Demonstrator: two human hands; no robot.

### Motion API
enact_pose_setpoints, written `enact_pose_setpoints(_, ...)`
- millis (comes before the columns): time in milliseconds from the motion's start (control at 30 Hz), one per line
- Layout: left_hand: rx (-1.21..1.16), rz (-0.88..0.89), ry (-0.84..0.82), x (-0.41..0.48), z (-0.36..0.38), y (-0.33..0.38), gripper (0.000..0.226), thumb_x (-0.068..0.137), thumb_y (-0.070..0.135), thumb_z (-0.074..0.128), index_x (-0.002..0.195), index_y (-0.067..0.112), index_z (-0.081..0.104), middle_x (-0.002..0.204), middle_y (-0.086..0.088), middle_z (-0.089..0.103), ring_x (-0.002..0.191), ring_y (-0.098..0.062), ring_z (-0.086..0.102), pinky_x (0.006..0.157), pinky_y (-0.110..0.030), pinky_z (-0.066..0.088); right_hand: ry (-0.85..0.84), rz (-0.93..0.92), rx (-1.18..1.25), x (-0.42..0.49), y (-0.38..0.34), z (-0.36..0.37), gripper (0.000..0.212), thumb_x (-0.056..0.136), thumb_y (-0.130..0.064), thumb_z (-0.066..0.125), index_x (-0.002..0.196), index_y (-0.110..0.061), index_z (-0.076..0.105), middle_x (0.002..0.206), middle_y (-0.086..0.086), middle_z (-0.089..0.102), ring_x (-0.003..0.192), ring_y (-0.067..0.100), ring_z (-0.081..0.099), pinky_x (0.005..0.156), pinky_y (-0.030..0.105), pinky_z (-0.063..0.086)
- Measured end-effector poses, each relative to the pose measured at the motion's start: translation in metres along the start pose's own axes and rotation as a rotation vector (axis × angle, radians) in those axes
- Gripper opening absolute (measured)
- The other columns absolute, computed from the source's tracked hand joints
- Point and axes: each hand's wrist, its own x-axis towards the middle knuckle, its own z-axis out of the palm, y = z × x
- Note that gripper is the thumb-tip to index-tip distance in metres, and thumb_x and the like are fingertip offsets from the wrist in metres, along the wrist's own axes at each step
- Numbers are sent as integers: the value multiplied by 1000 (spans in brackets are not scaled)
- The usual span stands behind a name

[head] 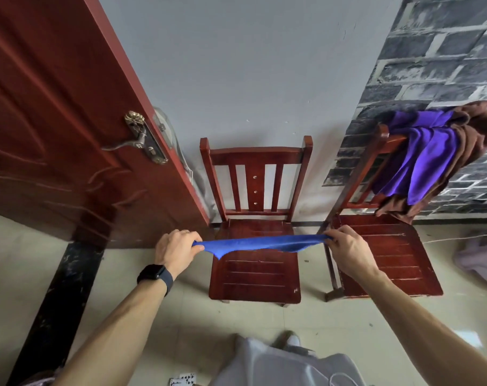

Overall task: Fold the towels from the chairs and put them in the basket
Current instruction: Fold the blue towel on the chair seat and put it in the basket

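Both forearms reach forward, left hand (176, 250) and right hand (348, 246) each pinching an end of the blue towel (260, 243), stretched flat between curled fingers above the middle chair (254, 263).

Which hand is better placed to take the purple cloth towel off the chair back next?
Right, probably. The right hand sits beside the right-hand red wooden chair carrying the purple cloth towel; the left hand is farther. Both pinch the blue cloth towel.

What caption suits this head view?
Left hand and right hand stretch a blue cloth towel above a red wooden chair.
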Motion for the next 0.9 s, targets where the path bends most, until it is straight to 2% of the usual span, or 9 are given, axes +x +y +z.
enact_pose_setpoints(67, 37, 32, -34, -14, 12, -1, 19, 89, 44, 66, 102, 32, 72, 98, 7, 71, 98, -21, 62, 77, -32, 42, -28, 19, -33, -15, 9, 13, 21, 96, -26, 63, 114, -21, 73, 100, 0, 61, 83, 28, 65, 70, 34, 52)
enact_pose_setpoints(167, 106, 93, -63, -31, 26, -8, 18, 84, 46, 72, 91, 30, 76, 86, 7, 73, 87, -21, 63, 67, -31, 37, -84, 103, -41, -36, 19, 26, 21, 97, -28, 60, 113, -23, 72, 98, -5, 59, 82, 26, 64, 71, 39, 55)
enact_pose_setpoints(267, 105, 104, -123, -40, 33, -15, 21, 86, 48, 68, 91, 29, 75, 90, 5, 73, 93, -24, 64, 72, -33, 38, -137, 176, -36, -49, 24, 32, 20, 96, -30, 58, 112, -29, 70, 102, -7, 59, 91, 28, 64, 73, 38, 51)
enact_pose_setpoints(333, 67, 92, -138, -40, 34, -17, 21, 85, 48, 68, 86, 28, 73, 87, 5, 72, 90, -25, 65, 68, -33, 38, -165, 216, -42, -49, 24, 33, 20, 95, -31, 57, 111, -33, 69, 106, -7, 59, 97, 29, 63, 76, 37, 49)
enact_pose_setpoints(467, -90, -92, -181, -23, 36, -13, 24, 87, 54, 61, 89, 32, 68, 85, 9, 70, 86, -20, 65, 58, -29, 38, -171, 282, -7, -27, 23, 40, 19, 90, -35, 59, 107, -36, 68, 102, -6, 58, 95, 32, 63, 80, 42, 52)
enact_pose_setpoints(600, -285, -299, -210, 23, 63, -7, 19, 90, 47, 59, 92, 29, 67, 87, 7, 71, 86, -26, 64, 62, -29, 44, -166, 335, 14, 19, 26, 68, 23, 91, -36, 55, 109, -36, 70, 104, -2, 65, 95, 32, 63, 80, 40, 53)
enact_pose_setpoints(667, -320, -357, -210, 49, 95, -9, 18, 90, 46, 58, 93, 31, 66, 88, 8, 72, 87, -26, 64, 65, -30, 49, -156, 372, 40, 45, 31, 95, 25, 91, -36, 53, 110, -37, 70, 105, 2, 70, 96, 35, 63, 78, 39, 52)
enact_pose_setpoints(800, -361, -439, -242, 100, 173, -21, 18, 89, 46, 55, 93, 30, 62, 83, 7, 73, 88, -26, 65, 72, -34, 54, -146, 460, 116, 96, 54, 166, 29, 88, -36, 51, 110, -32, 69, 91, 7, 73, 91, 35, 64, 71, 35, 45)
enact_pose_setpoints(900, -421, -509, -246, 132, 224, -26, 19, 89, 45, 55, 96, 29, 61, 82, 9, 75, 89, -25, 66, 75, -34, 54, -118, 520, 191, 126, 70, 215, 31, 87, -36, 47, 109, -28, 66, 80, 6, 74, 90, 31, 67, 75, 34, 50)
